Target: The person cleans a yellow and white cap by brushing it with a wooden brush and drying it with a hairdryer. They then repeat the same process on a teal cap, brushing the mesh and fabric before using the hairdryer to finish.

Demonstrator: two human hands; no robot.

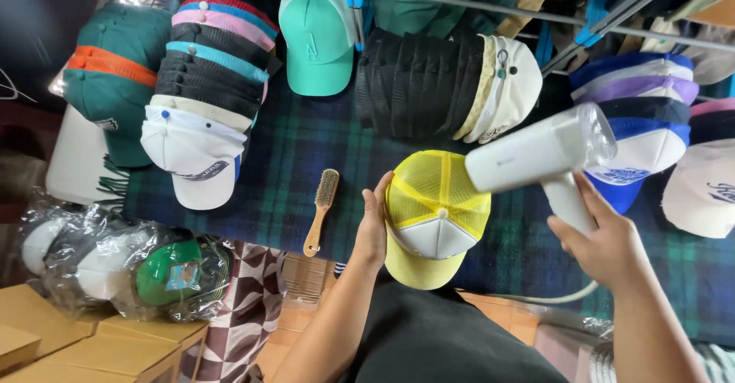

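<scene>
My left hand [373,226] holds a yellow mesh cap [432,215] with a white front panel, gripping its left side above the near edge of the table. My right hand [605,241] grips the handle of a white handheld steamer [540,153]. The steamer's head points left, just over the cap's mesh back, touching or nearly touching it. A pale cord runs from the steamer's handle down under my right wrist.
A dark plaid cloth [306,169] covers the table. A wooden brush [321,208] lies left of the cap. Stacks of caps [207,84] line the back and right, with a teal cap [315,39] between them. Bagged caps [122,264] and cardboard boxes [115,348] sit lower left.
</scene>
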